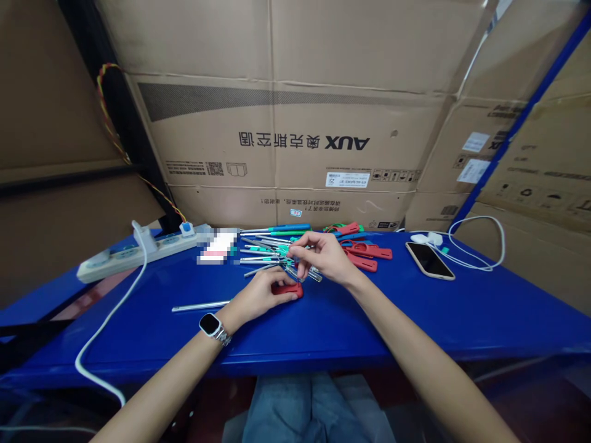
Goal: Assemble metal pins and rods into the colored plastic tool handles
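Note:
My left hand (263, 292) is closed around a red long-necked lighter (293, 290) lying on the blue table. Its metal tube (199, 306) sticks out to the left from under the hand. Just above the lighter's right end, my right hand (321, 255) is bent in a pinch. A thin, dark bit shows below those fingertips, too small to name. Behind both hands lies a pile of metal-tubed lighter parts (258, 251) with green pieces among them. Clear pieces (314, 275) lie close under my right hand. Several red handle pieces (369, 250) rest to its right.
A power strip (133, 253) with a white cable runs along the left. A phone (430, 260) lies at the right near a white charger and coiled cable (496, 246). Cardboard (295, 111) walls the table's back. Blue-handled lighters (286, 227) lie along the rear.

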Action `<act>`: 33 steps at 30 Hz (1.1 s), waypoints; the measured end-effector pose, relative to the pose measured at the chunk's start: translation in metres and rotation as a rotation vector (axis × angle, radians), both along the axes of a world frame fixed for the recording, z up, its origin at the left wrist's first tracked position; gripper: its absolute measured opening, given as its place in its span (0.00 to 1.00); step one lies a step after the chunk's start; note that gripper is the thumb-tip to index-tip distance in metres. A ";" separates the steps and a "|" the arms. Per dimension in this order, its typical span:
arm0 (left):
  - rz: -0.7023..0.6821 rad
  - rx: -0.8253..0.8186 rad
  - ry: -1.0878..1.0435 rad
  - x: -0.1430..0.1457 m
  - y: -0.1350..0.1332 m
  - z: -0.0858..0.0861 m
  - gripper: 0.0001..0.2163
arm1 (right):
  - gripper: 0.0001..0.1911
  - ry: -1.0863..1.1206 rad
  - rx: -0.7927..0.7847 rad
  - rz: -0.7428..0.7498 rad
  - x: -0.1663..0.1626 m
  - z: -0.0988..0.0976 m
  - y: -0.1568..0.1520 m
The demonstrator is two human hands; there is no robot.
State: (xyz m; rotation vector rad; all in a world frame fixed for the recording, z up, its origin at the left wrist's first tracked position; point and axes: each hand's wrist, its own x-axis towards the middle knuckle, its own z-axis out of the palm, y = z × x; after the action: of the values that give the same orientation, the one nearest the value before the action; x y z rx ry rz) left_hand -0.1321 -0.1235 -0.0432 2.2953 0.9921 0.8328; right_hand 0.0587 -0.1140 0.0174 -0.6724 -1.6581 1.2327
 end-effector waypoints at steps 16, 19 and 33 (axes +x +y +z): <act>0.004 0.020 0.020 -0.001 0.002 -0.002 0.12 | 0.16 -0.080 0.209 -0.271 -0.008 -0.022 -0.007; -0.003 0.019 0.020 -0.001 0.002 -0.002 0.12 | 0.15 -0.088 0.153 -0.232 -0.006 -0.022 -0.008; -0.040 0.062 0.019 0.001 -0.002 0.005 0.11 | 0.16 0.020 0.095 -0.270 0.006 -0.010 -0.008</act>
State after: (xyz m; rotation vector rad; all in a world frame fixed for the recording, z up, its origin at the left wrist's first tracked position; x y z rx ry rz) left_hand -0.1309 -0.1258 -0.0385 2.3717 0.9373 0.8374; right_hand 0.0646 -0.1218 0.0078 -0.7929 -1.5416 0.9591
